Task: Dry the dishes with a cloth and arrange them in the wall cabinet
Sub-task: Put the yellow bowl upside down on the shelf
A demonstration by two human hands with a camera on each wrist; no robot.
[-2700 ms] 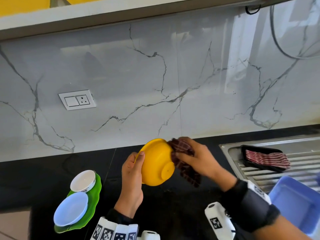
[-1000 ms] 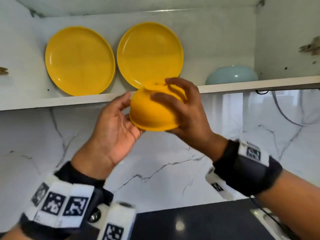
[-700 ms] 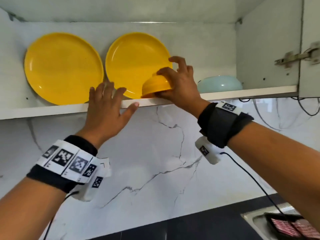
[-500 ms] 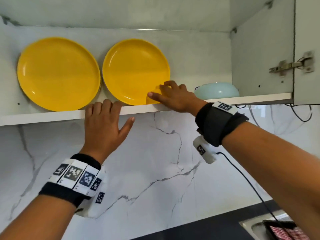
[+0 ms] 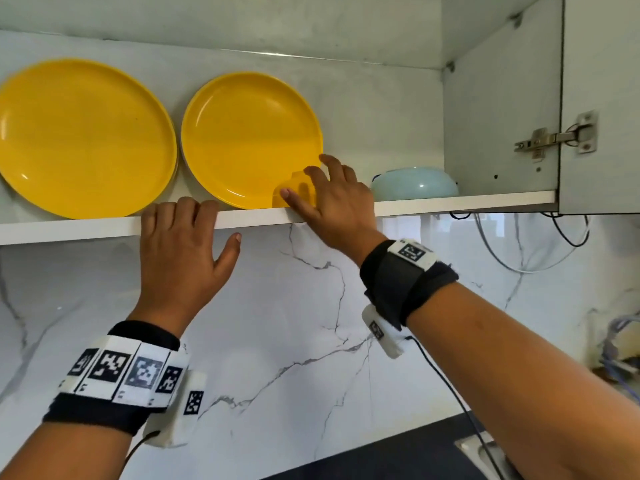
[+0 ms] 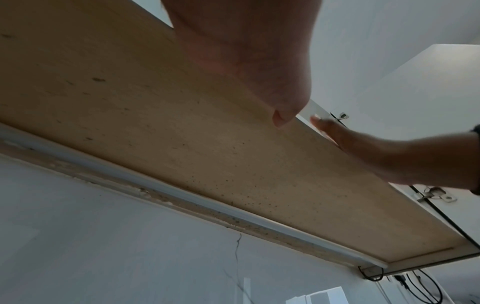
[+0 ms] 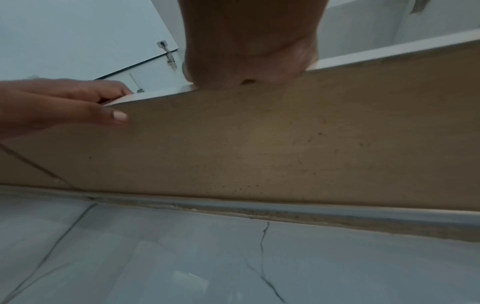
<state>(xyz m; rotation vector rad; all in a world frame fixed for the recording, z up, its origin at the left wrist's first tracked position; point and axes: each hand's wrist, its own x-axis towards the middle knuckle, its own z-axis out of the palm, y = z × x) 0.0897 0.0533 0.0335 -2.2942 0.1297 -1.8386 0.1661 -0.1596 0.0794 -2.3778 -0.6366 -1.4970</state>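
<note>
Whereas half a second ago the right hand [image 5: 332, 206] lay flat over the yellow bowl [image 5: 294, 194] and hid most of it, its fingers are now lifted and spread, only loosely curved, so more of the bowl shows; the thumb tip and a fingertip look to be at the bowl's side, but whether they touch it or hang just clear cannot be told. That bowl sits upside down on the cabinet shelf [image 5: 86, 228], near the front edge, in front of the lower right part of the second yellow plate [image 5: 251, 140]. Unchanged since then, the left hand [image 5: 183, 251] rests with straight fingers over the shelf's front edge and the thumb stretched out below it, holding nothing. A first yellow plate [image 5: 83, 138] leans against the back wall to the left, its rim overlapping the second one. To the right of the bowl, past the right hand, a pale blue bowl [image 5: 414, 183] sits upside down on the same shelf. At far right the cabinet door [image 5: 602, 98] stands open on its hinge [image 5: 554, 136], and black cables [image 5: 568, 233] hang under the shelf against the marble wall [image 5: 294, 323].
</note>
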